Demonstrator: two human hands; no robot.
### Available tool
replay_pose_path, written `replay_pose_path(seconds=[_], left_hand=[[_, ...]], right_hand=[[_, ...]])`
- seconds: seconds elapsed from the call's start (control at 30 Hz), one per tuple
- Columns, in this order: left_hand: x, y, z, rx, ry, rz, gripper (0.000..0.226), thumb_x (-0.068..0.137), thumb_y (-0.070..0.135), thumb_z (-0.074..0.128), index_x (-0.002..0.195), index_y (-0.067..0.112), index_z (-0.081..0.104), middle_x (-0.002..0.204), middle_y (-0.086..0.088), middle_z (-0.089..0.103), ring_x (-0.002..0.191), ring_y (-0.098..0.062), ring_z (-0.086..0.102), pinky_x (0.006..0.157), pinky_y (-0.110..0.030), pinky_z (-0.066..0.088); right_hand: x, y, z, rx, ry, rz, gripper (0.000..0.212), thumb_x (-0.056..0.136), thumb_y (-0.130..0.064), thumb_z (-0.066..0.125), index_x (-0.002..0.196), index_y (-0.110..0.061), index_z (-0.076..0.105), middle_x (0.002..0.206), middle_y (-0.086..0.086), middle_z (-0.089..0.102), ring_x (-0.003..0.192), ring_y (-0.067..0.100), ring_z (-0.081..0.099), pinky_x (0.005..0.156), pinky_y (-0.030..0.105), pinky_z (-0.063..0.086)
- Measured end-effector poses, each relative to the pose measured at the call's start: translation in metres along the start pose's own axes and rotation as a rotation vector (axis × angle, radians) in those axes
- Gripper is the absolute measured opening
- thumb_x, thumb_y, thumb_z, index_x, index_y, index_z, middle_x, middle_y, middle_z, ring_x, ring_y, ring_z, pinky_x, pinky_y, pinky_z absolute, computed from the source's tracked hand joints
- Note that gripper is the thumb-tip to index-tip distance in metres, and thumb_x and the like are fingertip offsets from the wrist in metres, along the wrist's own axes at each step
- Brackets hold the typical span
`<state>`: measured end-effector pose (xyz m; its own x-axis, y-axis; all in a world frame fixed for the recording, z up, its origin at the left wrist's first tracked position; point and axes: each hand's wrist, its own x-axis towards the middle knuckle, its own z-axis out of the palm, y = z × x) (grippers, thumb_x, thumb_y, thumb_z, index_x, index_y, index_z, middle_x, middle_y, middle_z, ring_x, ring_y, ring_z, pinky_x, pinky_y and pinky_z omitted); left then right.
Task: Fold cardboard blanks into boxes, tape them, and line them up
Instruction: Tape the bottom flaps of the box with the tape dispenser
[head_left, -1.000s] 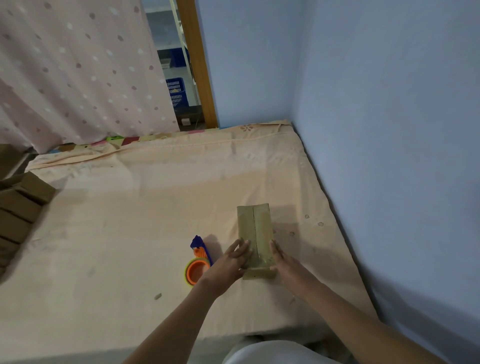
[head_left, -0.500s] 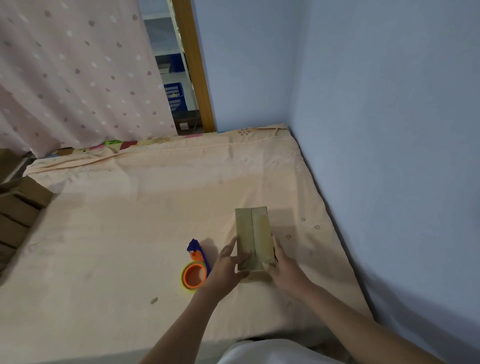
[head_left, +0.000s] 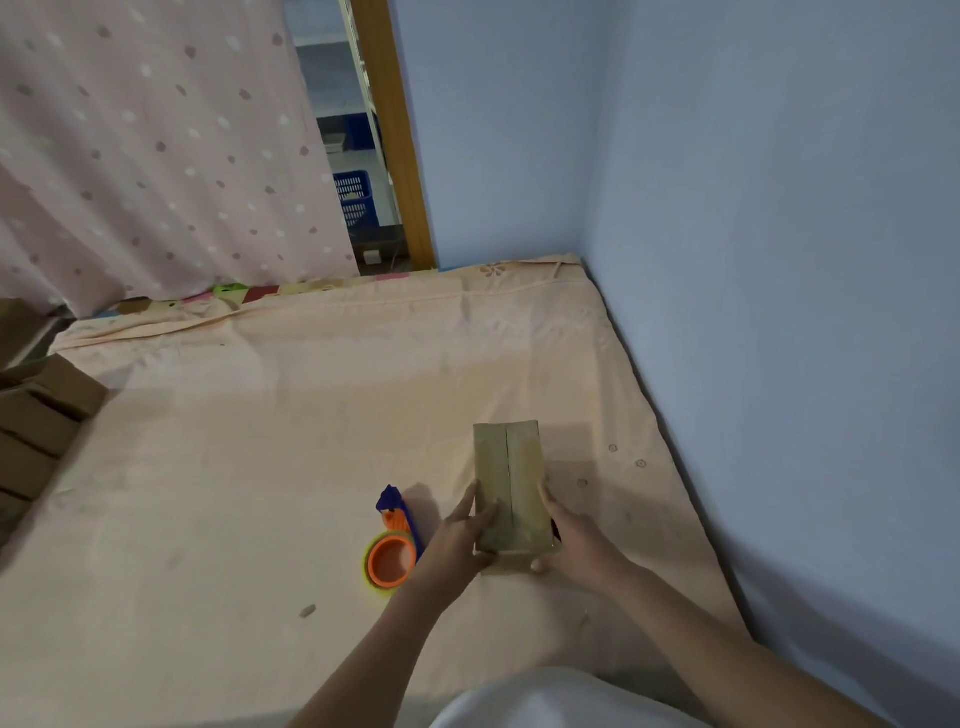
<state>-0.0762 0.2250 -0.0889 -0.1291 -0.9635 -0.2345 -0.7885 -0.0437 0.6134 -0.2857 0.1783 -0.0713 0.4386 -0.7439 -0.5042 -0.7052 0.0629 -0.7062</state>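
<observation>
I saw the cardboard box (head_left: 510, 488) clasped between my left hand (head_left: 457, 540) and right hand (head_left: 576, 543), its long axis running straight away from both. The tape dispenser (head_left: 392, 551) lay just outside the left, nearer that hand.

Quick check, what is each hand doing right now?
Left hand: holds the left side of the cardboard box, fingers on its top.
Right hand: holds the box's right side, thumb under the near end.
</observation>
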Motion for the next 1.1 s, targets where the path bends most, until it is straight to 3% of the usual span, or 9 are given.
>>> replay_pose_path(seconds=[0.17, 0.3, 0.37, 0.43, 0.57, 0.7, 0.87, 0.97, 1.1], left_hand=[[-0.005, 0.001, -0.009, -0.190, 0.010, -0.003, 0.078, 0.085, -0.003, 0.073, 0.150, 0.024, 0.039, 0.163, 0.006, 0.010, 0.140, -0.013, 0.036, 0.091, 0.003, 0.035], [-0.006, 0.009, -0.012, -0.385, 0.063, -0.162, 0.081, 0.091, 0.028, 0.072, 0.154, 0.035, 0.023, 0.140, 0.008, 0.054, 0.115, -0.007, 0.059, 0.084, -0.009, 0.048], [-0.002, 0.010, -0.012, -0.431, 0.105, -0.280, 0.078, 0.095, 0.034, 0.064, 0.157, 0.029, 0.017, 0.122, 0.005, 0.067, 0.104, -0.007, 0.065, 0.080, -0.015, 0.050], [0.003, 0.012, -0.012, -0.499, 0.142, -0.373, 0.070, 0.099, 0.030, 0.059, 0.157, 0.024, 0.020, 0.136, 0.000, 0.060, 0.114, -0.013, 0.062, 0.086, -0.023, 0.053], [0.010, 0.017, -0.014, -0.562, 0.102, -0.389, 0.058, 0.099, 0.016, 0.057, 0.152, 0.018, 0.035, 0.145, -0.001, 0.051, 0.121, -0.014, 0.051, 0.100, -0.037, 0.052], [0.016, 0.013, -0.014, -0.678, 0.079, -0.428, 0.061, 0.096, 0.011, 0.062, 0.151, 0.018, 0.037, 0.138, -0.003, 0.055, 0.114, -0.015, 0.055, 0.090, -0.036, 0.058], [0.036, 0.009, -0.028, -0.562, 0.069, -0.488, 0.057, 0.100, 0.025, 0.055, 0.153, 0.020, 0.033, 0.142, -0.006, 0.054, 0.096, -0.013, 0.062, 0.078, -0.031, 0.059], [0.053, 0.013, -0.038, -0.429, 0.104, -0.484, 0.054, 0.102, 0.027, 0.050, 0.153, 0.021, 0.034, 0.144, -0.006, 0.053, 0.118, -0.024, 0.061, 0.097, -0.040, 0.053], [0.072, 0.021, -0.051, -0.266, 0.096, -0.368, 0.067, 0.100, 0.018, 0.049, 0.158, 0.021, 0.016, 0.155, -0.008, 0.038, 0.139, -0.030, 0.041, 0.106, -0.032, 0.039]], right_hand=[[0.000, 0.007, -0.001, 0.060, 0.031, -0.056, 0.107, 0.090, -0.007, 0.071, 0.154, -0.045, -0.005, 0.153, 0.000, 0.045, 0.135, 0.014, 0.048, 0.116, 0.033, 0.037], [-0.002, 0.003, -0.005, 0.310, 0.001, -0.026, 0.121, 0.079, -0.013, 0.084, 0.159, -0.034, -0.005, 0.155, -0.012, 0.036, 0.140, 0.011, 0.043, 0.114, 0.035, 0.040], [-0.004, -0.004, -0.006, 0.372, 0.048, 0.001, 0.095, 0.086, -0.021, 0.078, 0.159, -0.023, 0.017, 0.148, -0.012, 0.045, 0.129, 0.007, 0.051, 0.103, 0.019, 0.044], [-0.006, -0.013, -0.006, 0.388, 0.105, 0.009, 0.059, 0.096, -0.023, 0.067, 0.149, -0.021, 0.042, 0.139, -0.011, 0.055, 0.114, 0.001, 0.056, 0.089, 0.010, 0.045], [-0.003, -0.015, 0.000, 0.399, 0.166, 0.068, 0.040, 0.100, -0.025, 0.060, 0.139, -0.023, 0.054, 0.129, -0.008, 0.063, 0.114, 0.011, 0.060, 0.099, 0.029, 0.049], [-0.005, -0.019, 0.003, 0.403, 0.186, 0.130, 0.038, 0.101, -0.031, 0.058, 0.138, -0.021, 0.057, 0.125, -0.008, 0.063, 0.113, 0.014, 0.061, 0.097, 0.030, 0.050], [0.005, -0.005, 0.014, 0.498, 0.246, 0.338, 0.058, 0.092, -0.060, 0.055, 0.129, -0.016, 0.061, 0.130, 0.004, 0.063, 0.112, 0.023, 0.061, 0.098, 0.040, 0.053], [-0.004, -0.012, 0.016, 0.706, 0.237, 0.506, 0.047, 0.099, -0.051, 0.053, 0.118, -0.009, 0.058, 0.109, 0.010, 0.060, 0.094, 0.027, 0.062, 0.085, 0.042, 0.060], [-0.012, -0.014, 0.023, 0.865, 0.210, 0.541, 0.045, 0.100, -0.046, 0.053, 0.122, -0.006, 0.053, 0.111, 0.018, 0.058, 0.095, 0.035, 0.066, 0.079, 0.043, 0.062]])
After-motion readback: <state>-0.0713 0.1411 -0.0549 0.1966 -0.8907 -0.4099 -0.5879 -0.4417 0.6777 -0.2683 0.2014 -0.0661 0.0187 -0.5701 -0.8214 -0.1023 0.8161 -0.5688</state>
